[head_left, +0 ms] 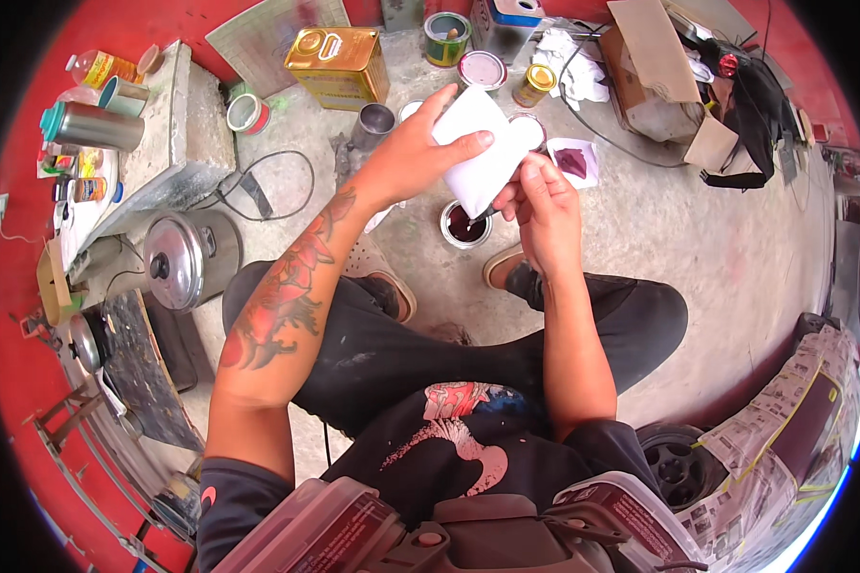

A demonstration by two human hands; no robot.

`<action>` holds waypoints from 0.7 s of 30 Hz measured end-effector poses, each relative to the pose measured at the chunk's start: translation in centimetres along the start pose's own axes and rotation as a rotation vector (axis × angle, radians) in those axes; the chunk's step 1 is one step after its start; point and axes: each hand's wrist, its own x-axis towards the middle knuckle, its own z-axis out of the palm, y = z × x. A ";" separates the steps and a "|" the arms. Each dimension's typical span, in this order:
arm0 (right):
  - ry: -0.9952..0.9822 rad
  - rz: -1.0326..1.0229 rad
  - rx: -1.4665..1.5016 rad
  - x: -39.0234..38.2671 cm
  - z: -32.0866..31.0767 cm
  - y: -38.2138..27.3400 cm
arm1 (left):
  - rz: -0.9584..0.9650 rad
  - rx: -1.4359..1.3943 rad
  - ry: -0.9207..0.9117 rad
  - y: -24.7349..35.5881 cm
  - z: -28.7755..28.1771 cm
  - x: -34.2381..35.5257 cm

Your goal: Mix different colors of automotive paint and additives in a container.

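Observation:
I hold a piece of white paper [476, 170], folded into a cone-like shape, its narrow end pointing down. My left hand [428, 145] grips its upper left side, with the thumb across the front. On the lower right edge, the curled fingers of my right hand [545, 202] pinch the paper; their exact hold is partly hidden. Under the tip stands an open can [466, 237] of dark red liquid, on the floor between my feet. A white square sheet with a dark red patch [573, 160] lies to the right of the paper.
A gold rectangular tin [338, 67], a green-rimmed can [447, 40], a pink-lidded can [483, 70] and a small yellow can [535, 84] stand beyond. A cardboard box [645, 81] sits far right. At left are a lidded pot [191, 258] and a concrete ledge [177, 134].

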 end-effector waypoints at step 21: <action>-0.010 0.020 -0.070 -0.6 0.8 -0.2 | 0.017 0.394 -0.163 -0.4 -0.2 -1.7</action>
